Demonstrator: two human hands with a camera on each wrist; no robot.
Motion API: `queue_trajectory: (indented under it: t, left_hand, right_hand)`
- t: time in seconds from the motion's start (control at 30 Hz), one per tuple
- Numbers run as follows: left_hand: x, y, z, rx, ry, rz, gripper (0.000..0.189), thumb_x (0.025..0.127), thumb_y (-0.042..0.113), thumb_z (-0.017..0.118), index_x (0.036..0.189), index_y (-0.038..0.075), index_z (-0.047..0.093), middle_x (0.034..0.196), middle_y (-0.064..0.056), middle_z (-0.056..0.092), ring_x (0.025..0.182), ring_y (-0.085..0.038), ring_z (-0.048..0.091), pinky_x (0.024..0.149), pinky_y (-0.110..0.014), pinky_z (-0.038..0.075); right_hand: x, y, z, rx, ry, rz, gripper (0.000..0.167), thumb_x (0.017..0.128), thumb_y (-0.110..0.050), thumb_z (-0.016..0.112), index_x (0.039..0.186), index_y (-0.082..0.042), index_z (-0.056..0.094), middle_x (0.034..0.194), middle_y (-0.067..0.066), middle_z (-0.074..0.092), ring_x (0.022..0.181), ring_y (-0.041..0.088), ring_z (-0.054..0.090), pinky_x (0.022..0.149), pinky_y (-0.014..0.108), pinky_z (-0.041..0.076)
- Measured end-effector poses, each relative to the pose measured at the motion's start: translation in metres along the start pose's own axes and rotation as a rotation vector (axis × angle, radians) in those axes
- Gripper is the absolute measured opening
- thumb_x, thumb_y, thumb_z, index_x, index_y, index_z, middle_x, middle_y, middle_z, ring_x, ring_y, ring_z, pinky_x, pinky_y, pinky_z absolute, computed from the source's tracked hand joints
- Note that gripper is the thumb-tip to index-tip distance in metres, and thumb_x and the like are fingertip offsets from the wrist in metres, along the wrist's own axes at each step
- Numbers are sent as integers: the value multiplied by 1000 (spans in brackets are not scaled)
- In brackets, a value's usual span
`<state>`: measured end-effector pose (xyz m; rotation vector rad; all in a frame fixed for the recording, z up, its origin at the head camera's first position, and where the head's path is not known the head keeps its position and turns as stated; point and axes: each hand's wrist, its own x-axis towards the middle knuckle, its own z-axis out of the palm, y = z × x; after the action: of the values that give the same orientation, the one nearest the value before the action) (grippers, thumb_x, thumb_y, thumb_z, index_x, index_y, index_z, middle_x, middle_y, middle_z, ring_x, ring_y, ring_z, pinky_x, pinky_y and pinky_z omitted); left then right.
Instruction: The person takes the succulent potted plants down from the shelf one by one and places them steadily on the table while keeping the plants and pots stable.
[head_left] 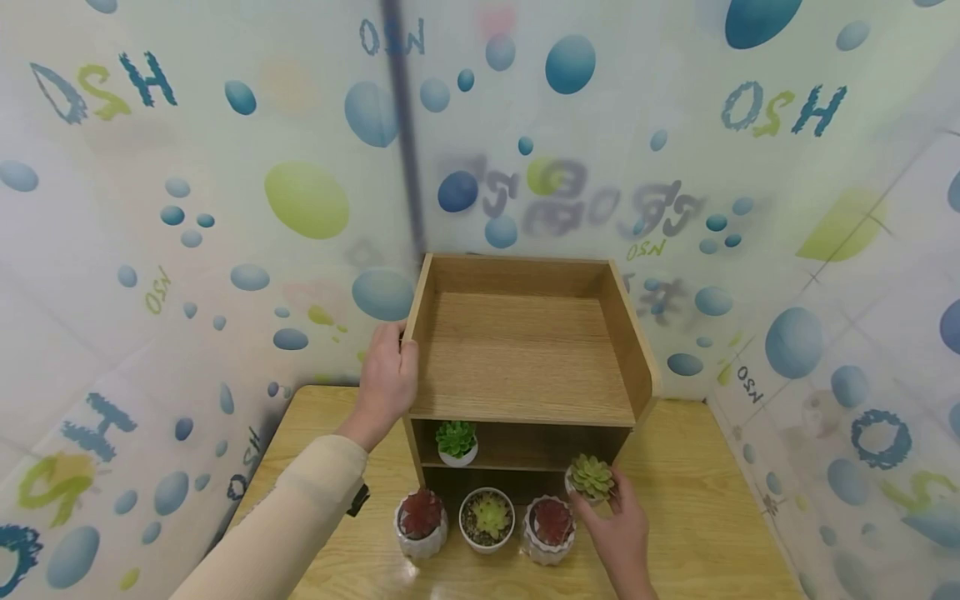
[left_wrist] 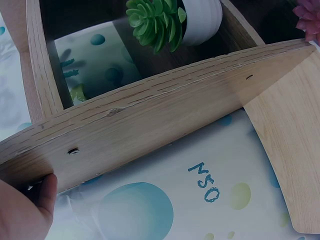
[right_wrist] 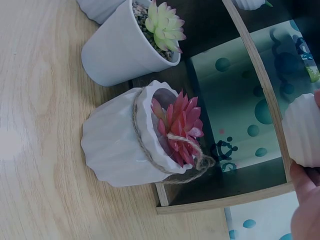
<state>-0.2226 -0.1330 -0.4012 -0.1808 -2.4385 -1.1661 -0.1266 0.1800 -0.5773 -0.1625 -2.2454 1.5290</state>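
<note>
A small wooden shelf unit [head_left: 525, 358] stands on the table. My left hand [head_left: 388, 379] grips its left side near the back; in the left wrist view the thumb [left_wrist: 47, 197] lies against the side panel, other fingers hidden. My right hand [head_left: 621, 527] holds a potted light-green succulent [head_left: 591, 478] at the right end of the middle compartment. In the right wrist view, its white ribbed pot [right_wrist: 301, 131] is beside the shelf board, partly cut off by the frame. A bright green succulent in a white pot [head_left: 457, 442] sits at the left of that compartment.
Before the shelf stand a red succulent in a ribbed pot [head_left: 421, 523], a yellow-green succulent in a smooth white pot [head_left: 487, 520] and another red succulent [head_left: 550, 530] with twine round its pot. Bubble-patterned walls [head_left: 307, 200] enclose the wooden table [head_left: 693, 500].
</note>
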Motion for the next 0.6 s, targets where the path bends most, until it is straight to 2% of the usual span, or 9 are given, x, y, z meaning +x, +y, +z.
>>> queue_trajectory:
  t: [0.37, 0.6]
  left_hand:
    - [1, 0, 0, -11, -1, -7, 42, 105, 12, 37, 134, -11, 55, 116, -25, 56, 98, -38, 53, 83, -51, 48]
    - [1, 0, 0, -12, -4, -8, 41, 105, 12, 36, 134, -11, 55, 115, -25, 56, 97, -37, 53, 82, -50, 48]
  right_hand:
    - [-2, 6, -5, 35, 4, 11, 68, 77, 5, 86, 135, 15, 53, 135, 37, 57, 122, 50, 58, 94, 2, 39]
    - [-6, 10, -6, 25, 15, 38, 66, 76, 6, 86, 133, 12, 56, 134, 33, 59, 121, 48, 59, 94, 3, 41]
